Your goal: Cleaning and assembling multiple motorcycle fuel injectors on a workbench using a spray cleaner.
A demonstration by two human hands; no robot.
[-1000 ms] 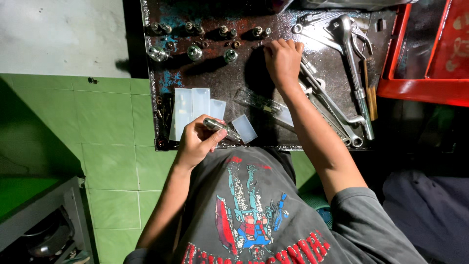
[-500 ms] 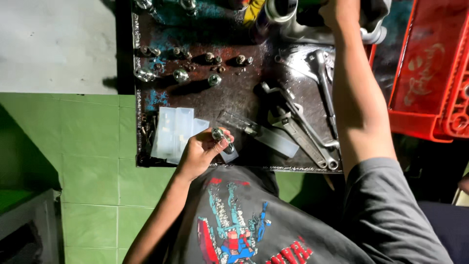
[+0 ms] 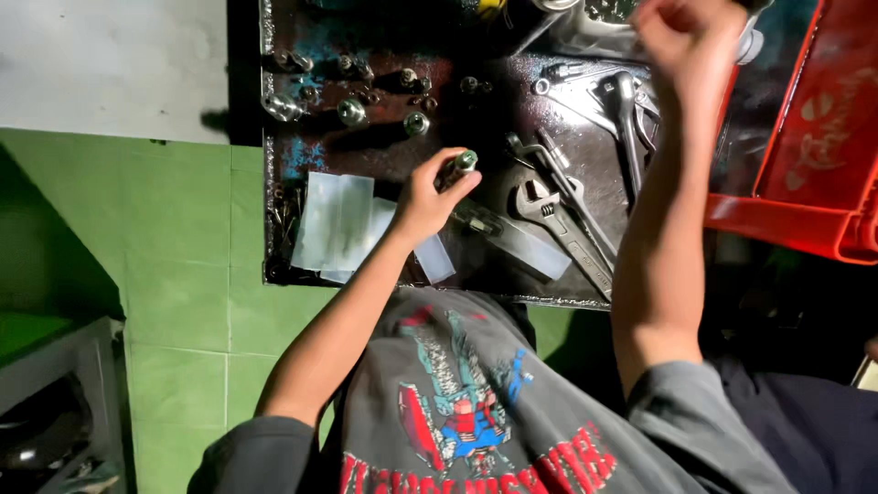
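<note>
My left hand point(image 3: 422, 199) grips a small metal socket point(image 3: 465, 162) between thumb and fingers, a little above the dark, stained metal tray point(image 3: 274, 197). My right hand point(image 3: 688, 38) is raised over the tray's far right corner. It is blurred with the fingers curled, and I cannot tell whether it holds anything. Below it lie several wrenches and an adjustable spanner point(image 3: 569, 218). A few clear plastic bags point(image 3: 337, 222) lie on the tray just left of my left wrist.
Several loose sockets and bolts point(image 3: 349, 111) stand in a row at the tray's far left. A red plastic crate point(image 3: 814, 146) sits to the right. Green floor tiles point(image 3: 183, 284) run left of my knees, and a grey box corner point(image 3: 64, 402) shows at bottom left.
My left hand has lifted the socket from the tray's near edge towards the middle. My right hand has pulled back from the far edge and risen, blurred with motion.
</note>
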